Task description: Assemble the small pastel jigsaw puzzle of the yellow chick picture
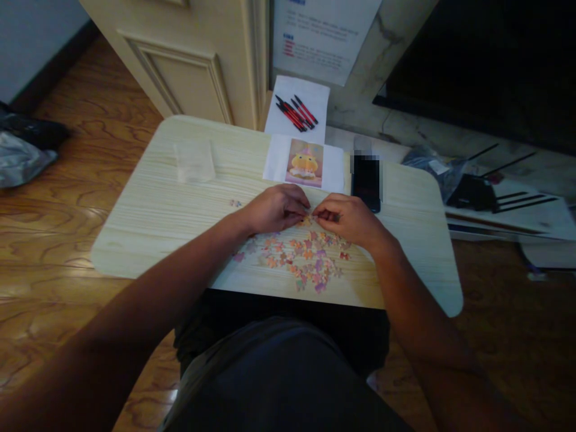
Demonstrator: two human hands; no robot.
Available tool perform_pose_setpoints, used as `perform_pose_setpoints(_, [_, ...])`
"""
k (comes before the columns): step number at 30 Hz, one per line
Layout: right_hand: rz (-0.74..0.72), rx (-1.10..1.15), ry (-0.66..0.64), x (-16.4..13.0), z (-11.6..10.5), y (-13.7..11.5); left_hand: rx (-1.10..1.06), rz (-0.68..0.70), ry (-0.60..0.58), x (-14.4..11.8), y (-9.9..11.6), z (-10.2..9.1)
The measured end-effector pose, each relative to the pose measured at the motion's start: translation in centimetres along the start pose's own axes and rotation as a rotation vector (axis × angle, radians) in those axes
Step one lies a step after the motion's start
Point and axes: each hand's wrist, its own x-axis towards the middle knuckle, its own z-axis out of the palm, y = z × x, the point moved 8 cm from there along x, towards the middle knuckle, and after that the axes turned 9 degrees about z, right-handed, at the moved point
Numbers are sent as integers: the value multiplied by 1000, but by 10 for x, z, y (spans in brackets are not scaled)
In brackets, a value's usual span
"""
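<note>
You sit at a pale wood-grain bench (157, 210) with rounded corners, set on a glossy brown plank floor (81, 138); take the reference picture (304, 162) — a yellow cartoon figure printed on a white sheet — as your landmark. Beyond it, off the far edge of the bench, a bundle of red and black pens (296, 112) lies on another white sheet, with a cream panelled door (189, 66) to the left of that and a printed notice (321, 36) above. Just right of the picture lies a dark phone (366, 182), and well to its left a clear plastic bag (194, 161). Nearer to you than the picture, loose puzzle pieces (301, 258) in orange, pink and purple are scattered on the bench. Your left hand (274, 208) and right hand (348, 219) meet just below the picture, knuckles up, fingertips almost touching over a small yellowish piece (307, 221) — each hand seems pinched on it or on pieces beside it, though the light is too dim to tell which hand truly holds it. Both forearms run in from the near corners, angling toward each other, with your dark-clothed lap under the bench's near edge.
</note>
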Motion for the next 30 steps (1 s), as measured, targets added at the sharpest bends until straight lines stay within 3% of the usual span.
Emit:
perform_pose_setpoints(23, [31,24,19,-2,-2,6,-40,-21,-5,1,1,0])
perform_pose_setpoints(30, [44,223,107,-3,-8,6,-32,-100,173,2,3,-24])
